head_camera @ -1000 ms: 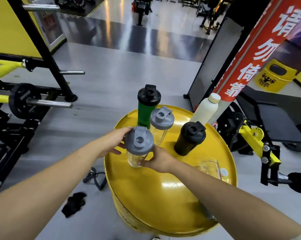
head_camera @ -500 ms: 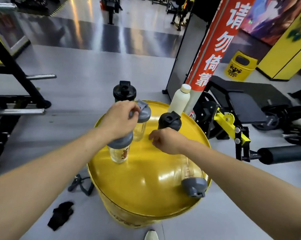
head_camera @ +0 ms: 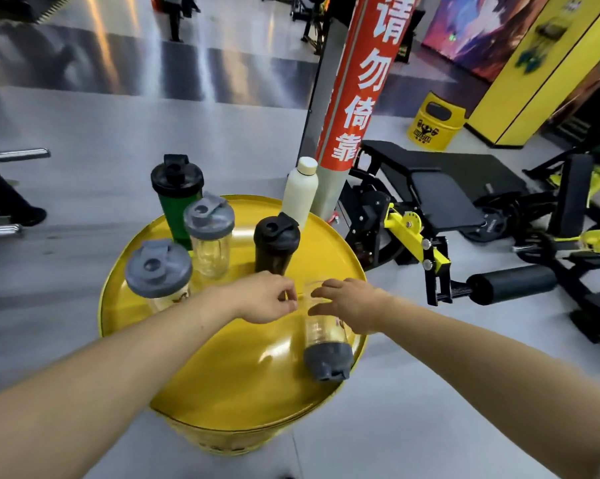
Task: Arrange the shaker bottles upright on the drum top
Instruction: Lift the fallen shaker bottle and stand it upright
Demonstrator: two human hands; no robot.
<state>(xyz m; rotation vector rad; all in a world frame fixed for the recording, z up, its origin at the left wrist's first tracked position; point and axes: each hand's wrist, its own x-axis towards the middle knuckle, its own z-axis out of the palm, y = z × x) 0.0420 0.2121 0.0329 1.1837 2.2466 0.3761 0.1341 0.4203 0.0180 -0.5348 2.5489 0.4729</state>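
On the yellow drum top (head_camera: 229,368) several shakers stand upright: a green one with a black lid (head_camera: 177,198), a clear one with a grey lid (head_camera: 209,236), a second clear grey-lidded one (head_camera: 158,274) at the left, a black one (head_camera: 275,245) and a white bottle (head_camera: 300,191) at the back. One clear shaker with a grey lid (head_camera: 326,344) lies on its side near the right rim, lid toward me. My left hand (head_camera: 264,299) hovers just left of its base with curled fingers, holding nothing. My right hand (head_camera: 348,305) rests over its base, fingers spread.
A red banner pillar (head_camera: 357,81) rises right behind the drum. A black and yellow weight bench (head_camera: 429,209) stands to the right, a yellow bin (head_camera: 435,121) further back. Grey gym floor surrounds the drum; a barbell rack (head_camera: 5,188) sits at the left.
My left hand let go of the left grey-lidded shaker, which now stands alone, and moved right toward the lying shaker. My right hand moved onto that shaker's base.
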